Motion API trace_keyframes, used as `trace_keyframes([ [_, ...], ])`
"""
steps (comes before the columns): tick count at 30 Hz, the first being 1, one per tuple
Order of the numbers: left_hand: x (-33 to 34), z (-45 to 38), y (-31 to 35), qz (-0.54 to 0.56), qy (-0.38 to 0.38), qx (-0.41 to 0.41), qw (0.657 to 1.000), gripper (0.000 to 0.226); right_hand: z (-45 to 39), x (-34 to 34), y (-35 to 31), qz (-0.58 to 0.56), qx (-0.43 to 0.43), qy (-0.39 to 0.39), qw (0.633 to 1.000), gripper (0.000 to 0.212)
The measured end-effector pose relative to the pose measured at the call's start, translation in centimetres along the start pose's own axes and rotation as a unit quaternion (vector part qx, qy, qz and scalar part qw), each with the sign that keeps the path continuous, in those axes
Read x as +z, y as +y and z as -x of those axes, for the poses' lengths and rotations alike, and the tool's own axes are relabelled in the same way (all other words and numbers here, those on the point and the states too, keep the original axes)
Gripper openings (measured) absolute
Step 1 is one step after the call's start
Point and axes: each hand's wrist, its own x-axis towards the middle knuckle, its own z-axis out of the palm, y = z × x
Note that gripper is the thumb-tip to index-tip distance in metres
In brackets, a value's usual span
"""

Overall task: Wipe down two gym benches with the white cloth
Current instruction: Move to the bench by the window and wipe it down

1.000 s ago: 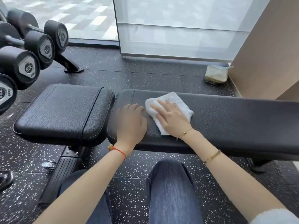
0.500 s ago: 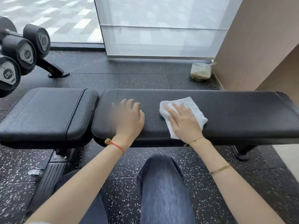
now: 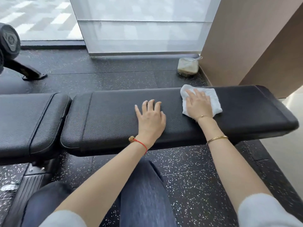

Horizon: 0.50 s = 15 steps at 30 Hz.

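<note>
Right now, from the head camera, I count two black pads on the one bench: a long back pad [image 3: 164,115] running across the middle and a shorter seat pad [image 3: 27,122] just beside its left end, a narrow gap between them. One white cloth [image 3: 211,99] lies flat on the long pad, toward its right end and close to the far edge. The right hand [image 3: 199,104] presses down on the cloth with its fingers straight and slightly spread, palm flat, covering the cloth's left and middle part; cloth shows beyond the fingertips and to the right of the hand. The left hand [image 3: 151,118] rests flat on the bare pad to the left of the cloth, apart from it, fingers straight and a little apart, thumb out to the left, holding nothing.

On the wrists I count three bands: one red cord bracelet [image 3: 141,144] on the left, and two thin gold bracelets on the right, one at the wrist [image 3: 202,116] and one farther up the forearm [image 3: 217,139]. Both sleeves are pushed up pale near the bottom corners. One knee in dark jeans [image 3: 144,185] sits between the arms, a second at lower left. Beyond the bench, one pale container [image 3: 187,67] with something white sticking from it stands on the speckled black floor [image 3: 188,177] against the tan wall [image 3: 237,38]. One dumbbell end [image 3: 9,40] shows at the left edge.
</note>
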Motion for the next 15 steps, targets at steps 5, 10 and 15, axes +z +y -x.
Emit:
trace_keyframes([
  [5,0.6,-0.2,0.0,-0.027,0.020,-0.002,0.999,0.042,4.7,0.6,1.4,-0.004,-0.137,-0.021,0.990,0.045],
  [10,0.9,-0.1,0.0,-0.038,0.037,0.001,0.999,0.042,4.3,-1.6,9.2,-0.001,-0.047,0.008,0.999,0.046],
  [15,1.1,-0.1,0.2,-0.050,0.051,-0.001,0.997,0.040,0.2,-3.9,11.8,0.036,0.085,0.040,0.995,0.045],
])
